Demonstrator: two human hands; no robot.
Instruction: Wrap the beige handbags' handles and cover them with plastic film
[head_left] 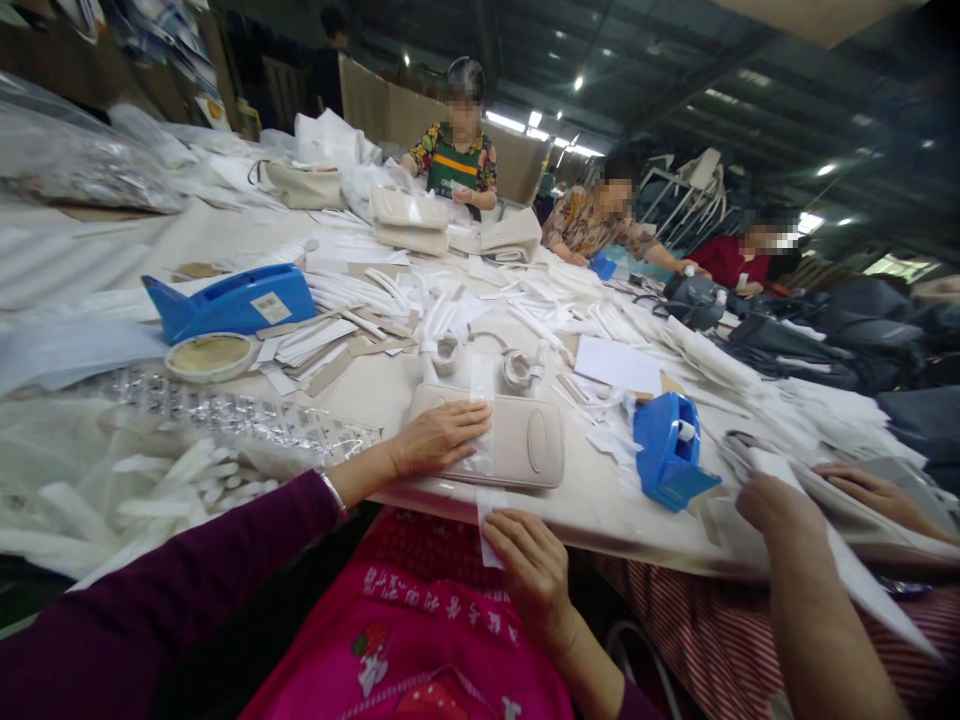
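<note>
A cream handbag (525,450) lies on its side near the table's front edge, an oval stitched outline on its face. Pressed flat on it is my left hand (444,438), fingers stretched out beside a translucent white band (482,400) that runs across the bag. Two wrapped strap loops, a left one (445,355) and a right one (517,370), rest just beyond the bag. Below the table edge, my right hand (534,570) pinches a thin white translucent strip (491,530), whose upper end reaches toward the bag's front side.
Blue tape dispensers stand to the left (240,305) and right (667,450). A round tub (210,355) sits by the left one. White strips (442,310) litter the table. A co-worker's hand (780,510) works close at right; several people stand beyond. Dark bags (802,350) pile up there.
</note>
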